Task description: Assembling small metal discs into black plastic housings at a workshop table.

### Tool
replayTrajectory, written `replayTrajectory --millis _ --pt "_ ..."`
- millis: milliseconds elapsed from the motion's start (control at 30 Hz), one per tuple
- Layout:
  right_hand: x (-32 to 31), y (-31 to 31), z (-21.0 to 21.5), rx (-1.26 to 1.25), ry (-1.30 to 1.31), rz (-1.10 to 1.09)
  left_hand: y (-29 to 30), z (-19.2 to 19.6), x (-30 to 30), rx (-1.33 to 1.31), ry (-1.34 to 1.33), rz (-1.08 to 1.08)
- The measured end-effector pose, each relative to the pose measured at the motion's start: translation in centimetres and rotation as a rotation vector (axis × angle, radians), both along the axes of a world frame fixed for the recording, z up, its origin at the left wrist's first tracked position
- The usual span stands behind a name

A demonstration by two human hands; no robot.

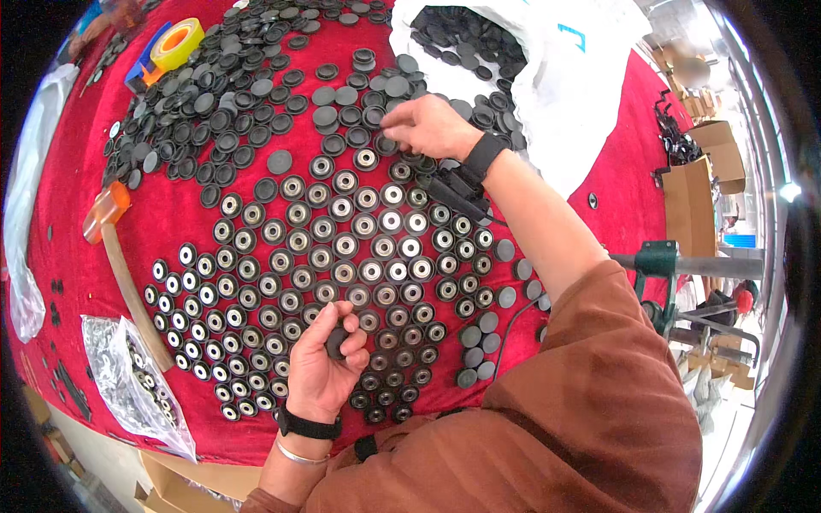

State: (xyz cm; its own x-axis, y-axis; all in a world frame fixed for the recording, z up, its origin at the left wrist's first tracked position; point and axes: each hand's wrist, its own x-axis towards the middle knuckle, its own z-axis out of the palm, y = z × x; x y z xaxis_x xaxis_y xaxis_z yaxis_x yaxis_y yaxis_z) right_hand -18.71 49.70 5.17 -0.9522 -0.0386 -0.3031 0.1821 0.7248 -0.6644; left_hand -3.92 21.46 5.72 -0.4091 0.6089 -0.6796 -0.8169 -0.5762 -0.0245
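My left hand [323, 355] is closed around a round black cap [337, 344], low over rows of black wheels with silver bearing centres [345, 272]. My right hand [432, 126] reaches to the near edge of a loose pile of black caps [395, 87]. Its fingertips are drawn together among the caps, and whatever is between them is hidden. Just below that hand, the rows of bearing wheels begin. Both wrists wear black bands, and a black device [457, 192] is strapped by the right wrist.
More black caps [227, 128] spread over the red cloth [77, 222] at far left, near a yellow tape roll [177, 44]. An orange-headed mallet [128, 274] and a clear bag of parts [128, 385] lie left. A white sack [573, 94] stands far right; a green metal fixture [657, 261] is right.
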Motion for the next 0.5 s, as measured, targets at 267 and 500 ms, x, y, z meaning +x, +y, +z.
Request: replayTrajectory --millis 267,500 --pt "4.4 3.3 2.5 0.206 0.089 0.017 -0.1 0.0 -0.2 0.014 -0.011 0.023" --pt "8.3 1.9 -0.2 0.454 0.361 0.256 0.8 -0.3 0.0 -0.006 0.006 -0.026"
